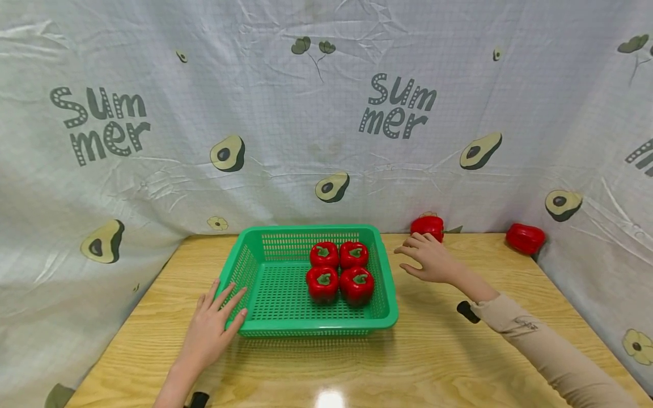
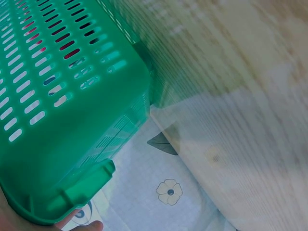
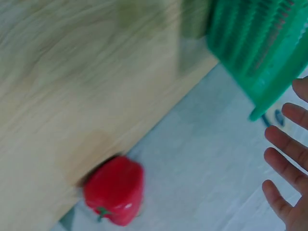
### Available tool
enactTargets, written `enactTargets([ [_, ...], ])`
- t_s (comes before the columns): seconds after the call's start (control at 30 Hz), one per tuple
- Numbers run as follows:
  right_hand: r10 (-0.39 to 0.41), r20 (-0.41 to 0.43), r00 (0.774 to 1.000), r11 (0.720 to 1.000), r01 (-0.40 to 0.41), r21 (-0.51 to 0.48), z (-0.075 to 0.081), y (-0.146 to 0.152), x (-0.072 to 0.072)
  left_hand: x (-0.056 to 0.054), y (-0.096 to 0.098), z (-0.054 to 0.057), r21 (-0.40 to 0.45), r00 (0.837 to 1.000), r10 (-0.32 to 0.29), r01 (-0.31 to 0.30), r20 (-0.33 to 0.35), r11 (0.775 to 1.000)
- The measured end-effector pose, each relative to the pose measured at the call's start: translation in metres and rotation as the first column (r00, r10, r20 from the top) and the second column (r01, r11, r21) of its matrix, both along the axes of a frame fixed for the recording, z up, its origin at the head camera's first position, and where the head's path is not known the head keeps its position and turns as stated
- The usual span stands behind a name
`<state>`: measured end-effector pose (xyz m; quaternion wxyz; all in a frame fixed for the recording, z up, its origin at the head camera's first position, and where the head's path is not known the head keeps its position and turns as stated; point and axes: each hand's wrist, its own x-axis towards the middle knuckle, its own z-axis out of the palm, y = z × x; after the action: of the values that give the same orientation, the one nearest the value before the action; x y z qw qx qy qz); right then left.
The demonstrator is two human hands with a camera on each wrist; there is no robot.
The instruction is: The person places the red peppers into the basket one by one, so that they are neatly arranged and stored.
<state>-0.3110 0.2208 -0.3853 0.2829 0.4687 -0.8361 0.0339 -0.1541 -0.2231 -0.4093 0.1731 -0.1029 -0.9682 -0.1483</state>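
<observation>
A green plastic basket (image 1: 316, 324) stands on the wooden table, with several red bell peppers (image 1: 323, 285) grouped upright in its right half. My left hand (image 1: 210, 327) rests on the basket's left rim near the front corner, fingers spread. To the right of the basket my right hand (image 1: 427, 259) hovers above the table, fingers extended and holding nothing. Just behind that hand lies another red bell pepper (image 1: 427, 226) on its side, partly hidden by the fingers; the right wrist view shows this bell pepper (image 3: 115, 190) with its green stem, apart from the hand.
One more red bell pepper (image 1: 525, 238) lies at the table's back right corner. A white cloth (image 1: 285, 187) printed with avocados hangs behind and beside the wooden table (image 1: 433, 351). A black strap piece (image 1: 467, 311) sits at the right wrist.
</observation>
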Motion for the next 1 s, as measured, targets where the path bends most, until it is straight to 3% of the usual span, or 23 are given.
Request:
enactTargets([
  [0.27, -0.092, 0.029, 0.995, 0.993, 0.094, -0.067, -0.015, 0.026, -0.022, 0.000, 0.000, 0.000, 0.003, 1.000, 0.005, -0.005, 0.013, 1.000],
  [0.5, -0.206, 0.006, 0.979, 0.966, 0.204, -0.156, -0.022, 0.043, -0.042, 0.000, 0.000, -0.001, 0.004, 1.000, 0.006, -0.006, -0.006, 1.000],
  [0.87, -0.414, 0.097, 0.905, 0.891, 0.425, -0.158, -0.032, 0.062, -0.066, 0.001, -0.001, -0.002, 0.003, 1.000, 0.011, -0.011, -0.004, 1.000],
  [1.0, -0.471, 0.193, 0.861, 0.859, 0.497, -0.123, -0.033, 0.065, -0.069, 0.000, -0.001, -0.002, 0.008, 1.000, 0.009, -0.009, 0.001, 1.000],
])
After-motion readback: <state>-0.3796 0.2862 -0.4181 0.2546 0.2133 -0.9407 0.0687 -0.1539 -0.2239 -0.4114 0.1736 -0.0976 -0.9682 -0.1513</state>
